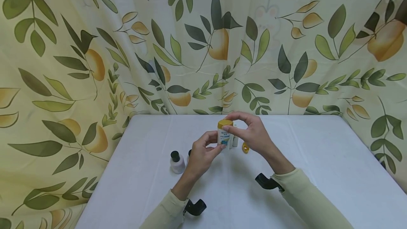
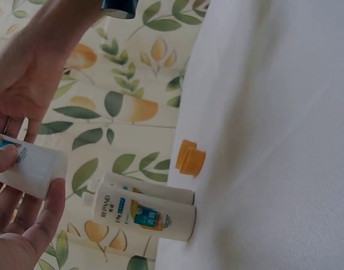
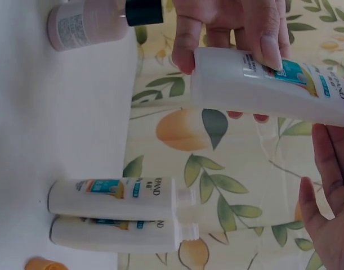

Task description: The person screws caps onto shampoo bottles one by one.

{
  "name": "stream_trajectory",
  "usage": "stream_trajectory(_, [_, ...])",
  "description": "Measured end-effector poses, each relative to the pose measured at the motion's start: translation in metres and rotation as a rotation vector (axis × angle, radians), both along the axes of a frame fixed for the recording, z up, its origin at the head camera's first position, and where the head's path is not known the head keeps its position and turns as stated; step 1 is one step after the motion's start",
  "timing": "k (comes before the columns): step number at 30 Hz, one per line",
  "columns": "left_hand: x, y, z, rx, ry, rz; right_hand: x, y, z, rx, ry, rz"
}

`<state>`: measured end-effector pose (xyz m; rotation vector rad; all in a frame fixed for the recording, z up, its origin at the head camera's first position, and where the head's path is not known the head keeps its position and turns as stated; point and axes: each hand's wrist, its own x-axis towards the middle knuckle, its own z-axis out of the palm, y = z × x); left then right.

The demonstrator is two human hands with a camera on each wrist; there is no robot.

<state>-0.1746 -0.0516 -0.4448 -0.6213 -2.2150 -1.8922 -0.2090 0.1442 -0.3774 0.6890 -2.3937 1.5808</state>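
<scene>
White bottle (image 1: 224, 140), yellow cap (image 1: 225, 123) on, held up over the worktop (image 1: 127, 193), roughly upright, label toward the person. Left hand (image 1: 201, 151) grips its lower body, thumb in front, fingers round behind. Right hand (image 1: 252, 133) pinches the cap, thumb on the near side, index finger at the far side. Behind the held bottle, two more white bottles stand side by side, uncapped, necks showing: first bottle (image 3: 112, 197), second bottle (image 3: 112, 233). Near them, yellow-orange caps (image 2: 191, 158) lie together. Over on the left, a pale pink bottle (image 1: 177, 165) with black top (image 1: 175, 156) stands; another dark top (image 1: 190, 152) just beside, mostly hidden by left hand. Black wrist devices on both pale green sleeves (image 1: 313, 199). Leaf-and-fruit curtain (image 1: 203, 45) behind.
</scene>
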Motion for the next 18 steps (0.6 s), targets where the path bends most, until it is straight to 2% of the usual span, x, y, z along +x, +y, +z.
stream_trajectory(5, [0.0008, -0.0019, 0.0011, 0.005, -0.034, -0.025, 0.0002, 0.0009, 0.0004, 0.005, 0.008, 0.024])
stream_trajectory(9, [0.0019, -0.0030, 0.0027, -0.001, -0.032, -0.030, 0.0008, 0.0021, 0.0001, 0.008, 0.013, 0.031])
stream_trajectory(18, [0.0038, -0.0026, 0.0032, -0.014, -0.035, -0.008, 0.0013, -0.0018, -0.0014, -0.032, -0.011, 0.030])
